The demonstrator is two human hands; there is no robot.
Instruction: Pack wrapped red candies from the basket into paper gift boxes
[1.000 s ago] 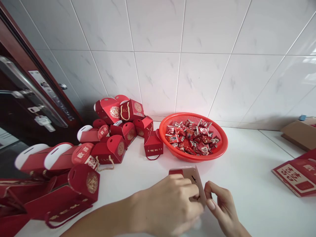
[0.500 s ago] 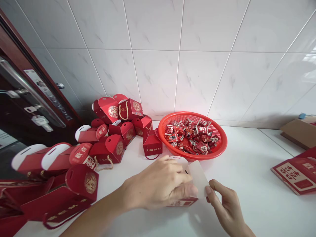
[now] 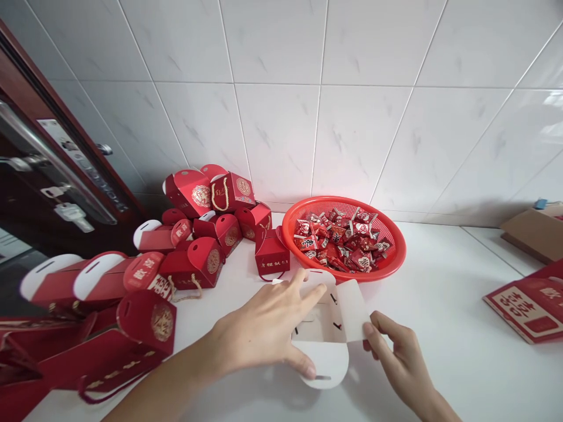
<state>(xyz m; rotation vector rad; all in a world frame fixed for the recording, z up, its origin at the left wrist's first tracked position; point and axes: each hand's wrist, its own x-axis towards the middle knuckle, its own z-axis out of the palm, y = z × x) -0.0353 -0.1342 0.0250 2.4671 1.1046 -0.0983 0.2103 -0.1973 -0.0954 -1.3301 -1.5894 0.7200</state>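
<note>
A small cardboard gift box [image 3: 319, 325] stands in front of the basket with its flaps folded out, white inside, and short dark cord ends poke through its inner walls. Over its left part spreads my left hand [image 3: 264, 328], fingers apart. The thumb rests on the near rounded flap [image 3: 323, 366], and the fingertips are by the far flap. At the right side my right hand [image 3: 400, 357] pinches the corner of the white side flap [image 3: 355, 310] between thumb and fingers. Just behind the box sits a red plastic basket [image 3: 398, 258] holding many wrapped candies [image 3: 341, 237].
Several red gift boxes [image 3: 193, 264] with rope handles are grouped on the left, one [image 3: 271, 252] beside the basket. On the right lie a flat red box [image 3: 525, 308] and a brown carton [image 3: 532, 234]. A tiled wall backs the white tabletop; a door with keys is at left.
The box's near flap has folded outward, so its white inside shows. My left hand has opened from a closer grip to spread fingers; my right hand keeps its hold on the side flap.
</note>
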